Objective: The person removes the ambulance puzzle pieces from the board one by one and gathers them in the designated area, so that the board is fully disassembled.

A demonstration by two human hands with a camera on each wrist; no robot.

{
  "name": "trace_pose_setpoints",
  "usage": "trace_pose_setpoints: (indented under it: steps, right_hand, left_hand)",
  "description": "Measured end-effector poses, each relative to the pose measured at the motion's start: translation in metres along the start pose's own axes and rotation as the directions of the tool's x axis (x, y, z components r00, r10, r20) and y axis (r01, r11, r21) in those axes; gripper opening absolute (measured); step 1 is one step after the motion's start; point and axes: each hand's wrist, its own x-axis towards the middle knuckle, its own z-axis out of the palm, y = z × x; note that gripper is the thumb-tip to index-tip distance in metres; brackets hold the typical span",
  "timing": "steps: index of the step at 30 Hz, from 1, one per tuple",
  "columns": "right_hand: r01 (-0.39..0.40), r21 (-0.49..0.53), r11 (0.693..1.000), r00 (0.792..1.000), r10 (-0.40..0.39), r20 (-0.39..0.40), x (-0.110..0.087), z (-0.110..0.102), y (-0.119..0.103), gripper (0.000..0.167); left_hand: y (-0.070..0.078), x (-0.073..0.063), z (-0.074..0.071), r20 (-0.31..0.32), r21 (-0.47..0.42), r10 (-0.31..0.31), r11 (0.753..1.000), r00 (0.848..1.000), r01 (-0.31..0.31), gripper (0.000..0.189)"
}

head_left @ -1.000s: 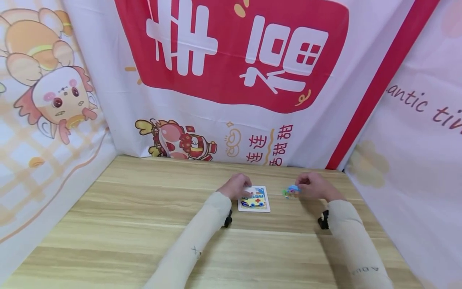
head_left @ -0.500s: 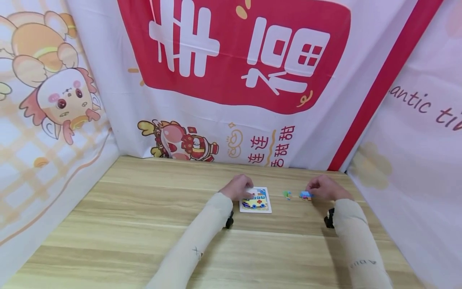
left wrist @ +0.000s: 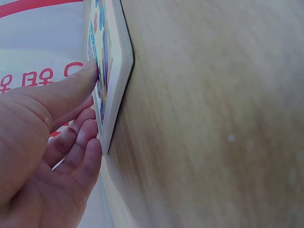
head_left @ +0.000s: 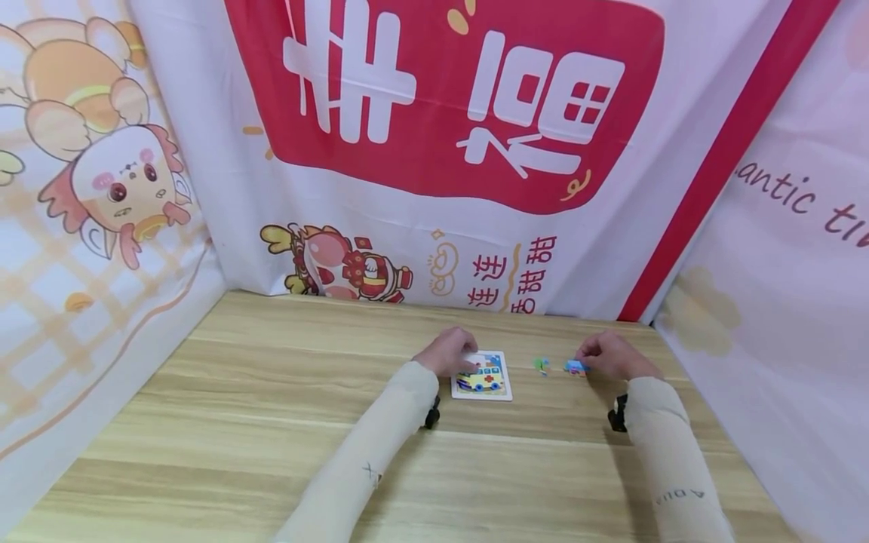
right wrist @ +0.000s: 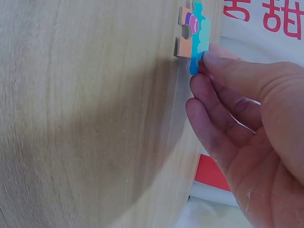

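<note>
Left hand [head_left: 444, 354] is gripping the square white-rimmed puzzle board [left wrist: 123, 61], centre frame, best held steady; right hand [head_left: 612, 356] is pinching the flat blue-and-orange jigsaw piece [head_left: 574, 367], right of centre, ideally edge-only.

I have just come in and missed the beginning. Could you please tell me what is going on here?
A person is busy with both hands at a light, wood-grained table. Their left hand holds a square, white-edged puzzle board showing a yellow vehicle with a red cross. Their right hand pinches a blue, orange and purple jigsaw piece, apart from the board. A small, mostly green piece lies between the two.
</note>
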Motion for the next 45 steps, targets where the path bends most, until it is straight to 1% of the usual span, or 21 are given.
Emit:
trace_pose_setpoints:
  steps: [6,8,11,13,16,21,23,28,30,31,32,35,37,45]
  right_hand:
    - [0.007,-0.010,1.000,1.000,-0.007,-0.001,-0.002,0.001,0.002,0.008]
    - [-0.007,-0.022,1.000,1.000,0.007,0.010,-0.003,-0.001,-0.002,0.009]
    - [-0.003,-0.069,0.998,1.000,0.004,0.027,-0.002,-0.004,-0.012,0.010]
    - [0.016,-0.109,0.994,0.999,-0.012,0.040,0.001,-0.005,-0.023,0.010]
    - [0.081,-0.151,0.985,0.996,-0.074,0.056,0.008,-0.003,-0.043,0.011]
    - [0.179,-0.164,0.970,0.982,-0.167,0.086,0.019,0.011,-0.082,0.009]
    - [0.200,-0.161,0.966,0.977,-0.185,0.104,0.023,0.019,-0.097,0.010]
    - [0.310,-0.175,0.935,0.948,-0.290,0.131,0.032,0.036,-0.131,0.015]
    - [0.353,-0.184,0.917,0.934,-0.332,0.133,0.035,0.042,-0.140,0.015]
    - [0.360,-0.186,0.914,0.931,-0.339,0.134,0.037,0.045,-0.144,0.015]
    - [0.366,-0.181,0.913,0.929,-0.345,0.137,0.039,0.048,-0.147,0.014]
    - [0.358,-0.175,0.917,0.931,-0.336,0.144,0.045,0.054,-0.149,0.013]
    - [0.336,-0.165,0.927,0.938,-0.313,0.151,0.048,0.056,-0.150,0.014]
    - [0.275,-0.161,0.948,0.954,-0.248,0.171,0.050,0.053,-0.149,0.017]
  left_hand:
    - [0.002,0.000,0.001,0.003,0.002,0.007,1.000,1.000,-0.007,0.037]
    - [0.002,0.000,0.001,0.004,0.002,0.007,1.000,1.000,-0.007,0.037]
    - [0.001,0.001,0.001,0.006,0.004,0.007,1.000,1.000,-0.007,0.037]
    - [-0.001,0.002,0.001,0.007,0.007,0.007,1.000,1.000,-0.007,0.037]
    - [-0.003,0.004,0.002,0.006,0.015,0.008,1.000,1.000,-0.008,0.037]
    - [-0.005,0.006,0.003,0.002,0.023,0.009,1.000,1.000,-0.009,0.036]
    - [-0.005,0.007,0.004,0.001,0.021,0.005,1.000,1.000,-0.005,0.036]
    - [-0.004,0.006,0.003,0.002,0.011,-0.002,1.000,1.000,0.002,0.037]
    - [-0.004,0.006,0.003,0.002,0.008,-0.001,1.000,1.000,0.001,0.038]
    - [-0.004,0.006,0.002,0.002,0.007,0.002,1.000,1.000,-0.002,0.038]
    - [-0.004,0.006,0.002,0.000,0.005,0.004,1.000,1.000,-0.004,0.038]
    - [-0.004,0.005,0.002,0.000,-0.001,0.013,1.000,1.000,-0.013,0.037]
    - [-0.003,0.004,0.001,-0.001,-0.003,0.021,1.000,1.000,-0.021,0.037]
    - [0.000,0.001,0.000,-0.004,0.001,0.026,1.000,1.000,-0.026,0.036]
